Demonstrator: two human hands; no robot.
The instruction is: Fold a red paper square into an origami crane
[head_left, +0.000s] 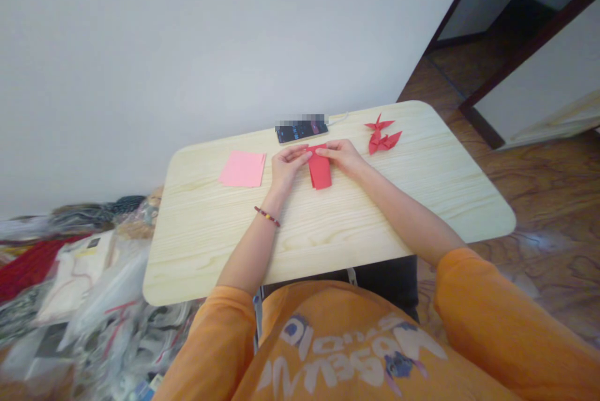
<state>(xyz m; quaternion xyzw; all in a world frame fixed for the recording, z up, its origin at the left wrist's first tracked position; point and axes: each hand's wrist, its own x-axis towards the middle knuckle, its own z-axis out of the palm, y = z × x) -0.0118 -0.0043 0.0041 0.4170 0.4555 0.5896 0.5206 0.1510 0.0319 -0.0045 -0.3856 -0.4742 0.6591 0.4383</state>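
A folded red sheet of paper [320,171] is held just above the middle of the table, its long side pointing toward me. My left hand [289,163] pinches its upper left edge between thumb and fingers. On the opposite side, my right hand [344,156] grips the upper right edge, thumb on top. The fingertips behind the paper are partly hidden. To the left lies a stack of pink square paper [242,169]. Red folded paper cranes [383,140] rest to the right of my right hand.
A phone [302,130] with a lit screen and a white cable [339,119] lies at the back of the light wooden table [206,232]. A white wall [210,45] rises behind it. Plastic bags and clothes [107,301] are piled at the left; wooden floor shows at the right.
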